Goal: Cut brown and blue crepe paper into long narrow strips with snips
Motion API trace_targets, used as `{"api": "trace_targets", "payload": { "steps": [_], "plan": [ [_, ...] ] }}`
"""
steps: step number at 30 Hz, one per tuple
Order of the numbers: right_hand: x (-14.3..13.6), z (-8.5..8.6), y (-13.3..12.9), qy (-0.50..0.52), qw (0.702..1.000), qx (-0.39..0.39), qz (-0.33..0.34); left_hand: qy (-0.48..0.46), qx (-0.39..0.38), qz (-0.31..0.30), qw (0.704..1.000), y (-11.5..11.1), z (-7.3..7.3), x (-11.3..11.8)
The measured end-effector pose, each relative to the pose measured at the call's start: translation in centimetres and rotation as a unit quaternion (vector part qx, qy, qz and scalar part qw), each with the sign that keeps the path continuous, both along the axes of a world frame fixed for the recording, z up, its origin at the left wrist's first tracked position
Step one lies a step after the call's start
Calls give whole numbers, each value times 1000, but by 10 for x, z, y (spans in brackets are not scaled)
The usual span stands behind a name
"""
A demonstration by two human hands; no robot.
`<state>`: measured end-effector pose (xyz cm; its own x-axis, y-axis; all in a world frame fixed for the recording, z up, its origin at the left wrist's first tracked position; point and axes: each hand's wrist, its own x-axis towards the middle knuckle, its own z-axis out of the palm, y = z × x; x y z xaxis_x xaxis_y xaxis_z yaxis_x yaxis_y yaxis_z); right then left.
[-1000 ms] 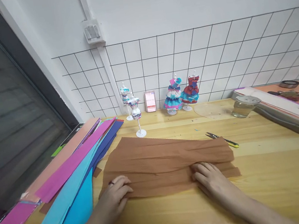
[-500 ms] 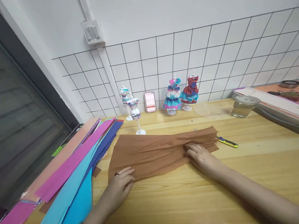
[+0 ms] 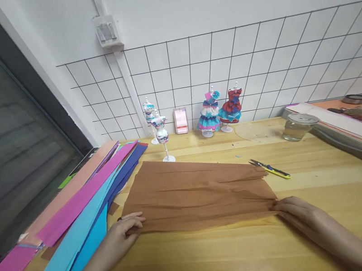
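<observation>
While the brown sheet (image 3: 197,192) lies creased | left hand (image 3: 125,232) knuckles up at its eight o'clock, grip unclear | right hand (image 3: 299,210) at four o'clock, grip narrow, pinching the corner

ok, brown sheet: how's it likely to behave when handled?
Likely floppy: the brown sheet lies creased and rippled. Probably light, since it looks thin. May bunch if pushed near the right hand, where wrinkles show.

Two hands (image 3: 124,231) are resting in front of one phone (image 3: 181,121); four mannequins (image 3: 209,119) are flanking it, two per side.
</observation>
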<state>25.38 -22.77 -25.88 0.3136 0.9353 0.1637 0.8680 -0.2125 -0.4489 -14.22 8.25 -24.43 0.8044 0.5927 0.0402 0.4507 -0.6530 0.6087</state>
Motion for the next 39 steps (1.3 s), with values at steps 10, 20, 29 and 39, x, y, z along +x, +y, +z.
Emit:
{"api": "trace_targets", "payload": {
  "steps": [10,20,29,39],
  "plan": [
    [4,3,-1,157,985,-22,-62,-40,-142,117,982,15,13,-10],
    [-4,1,13,181,972,11,-151,-40,-170,155,972,26,15,-5],
    [-18,-2,6,216,954,44,-202,-66,-112,180,975,24,14,1],
    [-26,-23,8,38,959,68,-273,-28,24,205,978,29,-12,-4]
  ]
}}
